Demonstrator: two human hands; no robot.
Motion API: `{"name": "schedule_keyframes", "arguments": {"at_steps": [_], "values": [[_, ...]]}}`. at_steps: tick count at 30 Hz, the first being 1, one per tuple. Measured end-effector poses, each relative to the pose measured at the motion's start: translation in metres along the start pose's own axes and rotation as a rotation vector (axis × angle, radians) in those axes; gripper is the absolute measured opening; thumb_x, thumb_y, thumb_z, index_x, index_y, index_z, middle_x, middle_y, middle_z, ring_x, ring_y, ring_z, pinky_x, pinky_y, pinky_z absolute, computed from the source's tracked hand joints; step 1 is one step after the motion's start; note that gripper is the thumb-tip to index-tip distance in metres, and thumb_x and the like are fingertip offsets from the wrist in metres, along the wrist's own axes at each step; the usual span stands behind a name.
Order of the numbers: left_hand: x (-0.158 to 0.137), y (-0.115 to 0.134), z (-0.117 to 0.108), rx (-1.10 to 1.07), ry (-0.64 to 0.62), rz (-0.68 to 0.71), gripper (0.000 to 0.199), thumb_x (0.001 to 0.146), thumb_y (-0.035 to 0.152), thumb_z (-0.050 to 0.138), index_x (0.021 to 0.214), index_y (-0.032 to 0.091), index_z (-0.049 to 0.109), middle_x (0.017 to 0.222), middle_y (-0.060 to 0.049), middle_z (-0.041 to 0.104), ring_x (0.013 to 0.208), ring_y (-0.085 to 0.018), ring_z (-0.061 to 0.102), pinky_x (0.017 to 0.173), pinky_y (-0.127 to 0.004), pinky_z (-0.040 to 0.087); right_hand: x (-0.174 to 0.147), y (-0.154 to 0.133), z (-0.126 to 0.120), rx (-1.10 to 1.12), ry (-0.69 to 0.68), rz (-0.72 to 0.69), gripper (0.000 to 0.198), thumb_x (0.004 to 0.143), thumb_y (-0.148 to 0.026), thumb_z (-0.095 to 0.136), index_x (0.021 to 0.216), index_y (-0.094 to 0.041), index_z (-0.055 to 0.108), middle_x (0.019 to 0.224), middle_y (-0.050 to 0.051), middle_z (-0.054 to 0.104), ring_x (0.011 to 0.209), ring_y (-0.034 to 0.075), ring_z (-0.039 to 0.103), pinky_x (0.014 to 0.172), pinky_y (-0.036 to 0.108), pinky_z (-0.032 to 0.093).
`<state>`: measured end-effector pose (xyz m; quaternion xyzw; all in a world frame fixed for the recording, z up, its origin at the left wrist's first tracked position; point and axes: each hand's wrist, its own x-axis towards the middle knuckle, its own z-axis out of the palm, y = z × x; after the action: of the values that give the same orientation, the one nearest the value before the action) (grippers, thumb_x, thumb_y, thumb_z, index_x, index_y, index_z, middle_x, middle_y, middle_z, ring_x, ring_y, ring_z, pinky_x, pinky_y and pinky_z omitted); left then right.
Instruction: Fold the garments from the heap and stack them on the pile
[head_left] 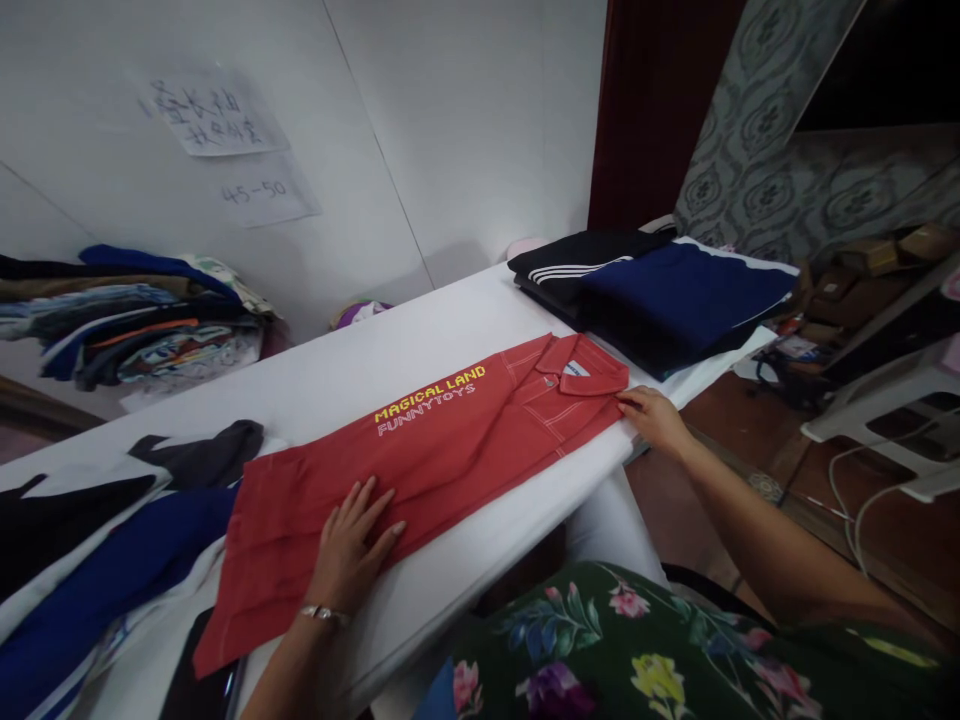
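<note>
A red collared shirt [450, 455] lies lengthwise on the white table, folded narrow, with yellow and white lettering facing up. Its collar points to the right and its hem to the left. My left hand [356, 540] rests flat on the lower part of the shirt, fingers spread. At the collar end, my right hand [651, 415] pinches the shirt's edge near the shoulder between thumb and fingers. A dark phone-like object [199, 670] is partly covered by the shirt's hem.
Folded dark and blue garments [660, 290] are stacked at the table's right end. Loose black, blue and white clothes [127, 540] lie at the left. Another clothes pile [135, 310] stands beyond the table. A white plastic stool [885, 400] with cables is at the right.
</note>
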<state>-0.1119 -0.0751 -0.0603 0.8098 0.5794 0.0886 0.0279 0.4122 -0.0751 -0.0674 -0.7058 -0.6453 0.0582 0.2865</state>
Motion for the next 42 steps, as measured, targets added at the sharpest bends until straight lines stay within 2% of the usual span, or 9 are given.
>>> {"name": "schedule_keyframes", "arguments": {"at_steps": [9,15,20,22,25,29,34,38,42], "values": [[-0.004,0.002,0.002,0.012,0.021,0.004,0.047,0.087,0.044,0.045,0.128,0.024,0.055,0.148,-0.007,0.035,0.139,-0.026,0.025,0.11,-0.05,0.025,0.002,-0.002,-0.001,-0.094,0.014,0.001,0.025,0.083,-0.023,0.045,0.088,-0.022,0.07,0.092,0.006,0.067,0.088,0.022,0.06,0.081,0.036,0.047],[-0.005,0.003,0.004,-0.014,0.06,0.012,0.045,0.087,0.044,0.046,0.128,0.026,0.054,0.148,-0.007,0.037,0.138,-0.025,0.028,0.109,-0.05,0.026,0.0,-0.046,0.005,0.034,0.188,-0.315,0.029,0.089,-0.029,0.045,0.108,-0.02,0.065,0.113,0.009,0.064,0.106,0.024,0.057,0.092,0.042,0.045],[-0.006,0.007,0.0,-0.015,0.062,0.003,0.044,0.087,0.043,0.049,0.126,0.025,0.056,0.146,-0.008,0.039,0.137,-0.026,0.03,0.109,-0.05,0.028,0.005,-0.099,0.025,0.002,-0.037,-0.442,0.047,0.093,-0.045,0.039,0.133,-0.021,0.05,0.145,0.009,0.04,0.135,0.025,0.032,0.108,0.047,0.029],[-0.006,0.008,0.0,-0.014,0.063,0.001,0.044,0.087,0.042,0.049,0.126,0.025,0.056,0.146,-0.008,0.039,0.137,-0.026,0.03,0.108,-0.051,0.029,0.009,-0.102,0.035,-0.095,-0.186,-0.388,0.058,0.092,-0.053,0.036,0.139,-0.02,0.042,0.15,0.01,0.031,0.139,0.028,0.024,0.11,0.052,0.023],[-0.006,0.007,0.0,-0.018,0.065,0.002,0.044,0.087,0.043,0.048,0.127,0.025,0.055,0.146,-0.008,0.039,0.137,-0.026,0.03,0.108,-0.051,0.028,0.011,-0.094,0.047,-0.189,-0.329,-0.302,0.066,0.091,-0.06,0.03,0.141,-0.017,0.04,0.149,0.013,0.031,0.14,0.027,0.022,0.112,0.051,0.017],[-0.007,0.008,0.001,-0.029,0.057,-0.002,0.045,0.088,0.045,0.047,0.127,0.024,0.055,0.147,-0.008,0.039,0.138,-0.026,0.028,0.109,-0.052,0.026,0.013,-0.098,0.046,-0.182,-0.332,-0.289,0.069,0.091,-0.062,0.026,0.141,-0.016,0.04,0.151,0.013,0.027,0.141,0.027,0.019,0.113,0.051,0.014],[-0.007,0.01,0.0,-0.042,0.05,-0.02,0.045,0.087,0.046,0.048,0.127,0.025,0.055,0.147,-0.007,0.038,0.138,-0.025,0.028,0.11,-0.052,0.025,0.024,-0.157,0.042,-0.089,-0.272,-0.444,0.065,0.092,-0.059,0.026,0.144,-0.02,0.033,0.154,0.008,0.018,0.143,0.024,0.01,0.114,0.05,0.011],[-0.008,0.017,-0.005,-0.062,0.019,-0.048,0.045,0.087,0.046,0.048,0.127,0.025,0.055,0.147,-0.007,0.037,0.139,-0.025,0.026,0.111,-0.051,0.023,0.031,-0.21,0.064,-0.047,-0.326,-0.612,0.066,0.092,-0.06,0.027,0.146,-0.021,0.03,0.155,0.009,0.017,0.143,0.025,0.01,0.113,0.051,0.011],[-0.012,0.024,-0.009,-0.104,0.003,-0.067,0.046,0.087,0.045,0.051,0.128,0.024,0.054,0.146,-0.008,0.039,0.138,-0.025,0.028,0.111,-0.051,0.023,0.024,-0.231,0.1,-0.088,-0.436,-0.693,0.066,0.09,-0.061,0.032,0.144,-0.023,0.034,0.153,0.01,0.024,0.141,0.029,0.017,0.111,0.054,0.015]]}}
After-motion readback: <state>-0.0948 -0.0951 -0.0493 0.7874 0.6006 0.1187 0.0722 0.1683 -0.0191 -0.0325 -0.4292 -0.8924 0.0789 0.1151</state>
